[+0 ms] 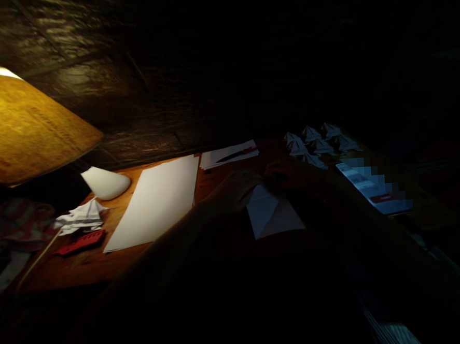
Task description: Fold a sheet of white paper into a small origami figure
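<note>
A creased sheet of paper [274, 216] lies on the table in front of me, with fold lines running diagonally across it. At its far left edge my left hand [239, 188] has its fingers bent and closed on the paper. My right hand [290, 174] is in deep shadow at the far edge, its fingers curled together on the same sheet close to the left fingertips. Both hands hide the far end of the paper, and the darkness blurs the exact grip.
Blank paper [157, 202] lies to the left. Behind are smaller sheets [209, 158] with a knife [234, 154] on them. Several folded paper pieces [321, 145] and a lit phone [371, 186] sit right. A lamp [28, 122], crumpled paper [82, 216] and a red object [82, 242] are far left.
</note>
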